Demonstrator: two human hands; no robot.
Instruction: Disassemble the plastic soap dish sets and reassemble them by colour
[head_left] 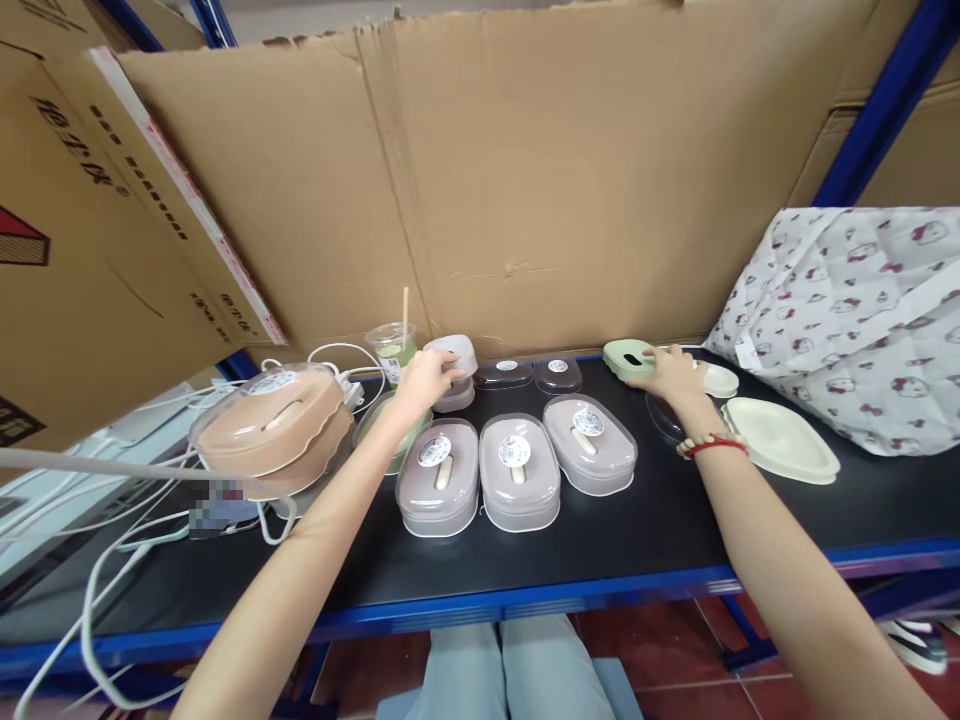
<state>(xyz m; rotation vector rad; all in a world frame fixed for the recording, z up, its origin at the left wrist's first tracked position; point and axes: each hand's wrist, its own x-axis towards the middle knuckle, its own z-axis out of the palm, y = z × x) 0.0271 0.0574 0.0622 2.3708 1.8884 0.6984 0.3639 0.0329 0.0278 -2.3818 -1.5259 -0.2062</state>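
At the back of the table my left hand (433,374) is closed on the edge of a pale grey oval piece (454,350), tilted above a similar grey piece (454,396). To the right, my right hand (670,376) grips the near right side of a green oval piece with a dark slot (618,362). Between my arms stand three greyish-lilac soap boxes with clear lids, a left one (429,508), a middle one (520,505) and a right one (606,468). Each shows a round white sticker and a cream bar inside.
Peach lidded boxes (255,440) are stacked at the left among white cables (94,590). A drink cup with a straw (390,350) stands behind my left wrist. Clear lids (558,376) lie along the cardboard wall (570,180). Cream oval pieces (784,440) lie beside a patterned bag (862,330).
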